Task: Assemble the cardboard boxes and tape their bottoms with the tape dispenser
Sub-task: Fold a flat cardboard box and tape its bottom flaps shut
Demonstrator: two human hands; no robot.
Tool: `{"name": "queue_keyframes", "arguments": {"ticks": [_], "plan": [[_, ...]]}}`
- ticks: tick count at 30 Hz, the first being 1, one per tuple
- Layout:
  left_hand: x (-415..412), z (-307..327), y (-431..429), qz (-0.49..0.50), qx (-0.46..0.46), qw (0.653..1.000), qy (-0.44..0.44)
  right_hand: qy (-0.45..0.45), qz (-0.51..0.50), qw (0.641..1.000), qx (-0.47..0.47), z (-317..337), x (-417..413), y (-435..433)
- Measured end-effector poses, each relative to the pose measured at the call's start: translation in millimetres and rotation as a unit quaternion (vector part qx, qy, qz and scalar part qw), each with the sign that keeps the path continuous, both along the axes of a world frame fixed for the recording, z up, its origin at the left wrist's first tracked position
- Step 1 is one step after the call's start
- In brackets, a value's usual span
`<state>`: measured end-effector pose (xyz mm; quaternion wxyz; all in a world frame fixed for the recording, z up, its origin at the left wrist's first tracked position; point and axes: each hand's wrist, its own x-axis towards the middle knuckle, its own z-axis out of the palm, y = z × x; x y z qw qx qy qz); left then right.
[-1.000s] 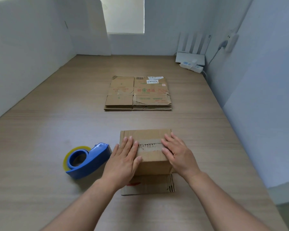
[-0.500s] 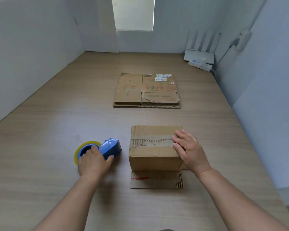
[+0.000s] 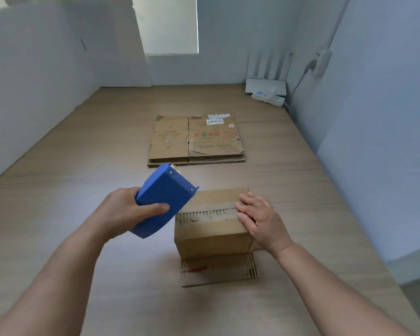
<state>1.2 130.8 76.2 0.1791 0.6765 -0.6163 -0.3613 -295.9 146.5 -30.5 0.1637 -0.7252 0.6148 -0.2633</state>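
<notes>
bare table (image 3: 58, 190) left of box (image 3: 211, 229); flattened boxes (image 3: 194, 141) block behind

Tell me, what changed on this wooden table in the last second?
The left hand came off the small brown cardboard box, gripped the blue plastic tape dispenser lying to its left on the wooden table, and lifted it toward the box's left edge. The right hand stayed pressed flat on the box's right side; the box and the flattened brown cardboard stack behind it did not move.
</notes>
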Motion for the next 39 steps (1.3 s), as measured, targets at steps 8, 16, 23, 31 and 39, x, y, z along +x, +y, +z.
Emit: {"name": "queue_keyframes", "arguments": {"ticks": [8,16,23,31,39], "plan": [[-37,-5,-3,-0.193,0.063,0.969,-0.141,0.053,0.011,0.998,-0.018,7,-1,-1],[-37,-8,-1,-0.209,0.061,0.960,-0.173,-0.317,-0.031,0.944,0.081,40,28,7],[-42,1,-3,-0.223,0.060,0.955,-0.187,-0.397,-0.032,0.910,0.115,42,39,4],[-57,24,-18,-0.178,0.086,0.973,-0.121,-0.406,-0.108,0.903,0.090,46,37,-6],[-44,35,-26,-0.107,0.193,0.957,-0.187,-0.404,-0.245,0.869,0.143,48,4,-4]]}}
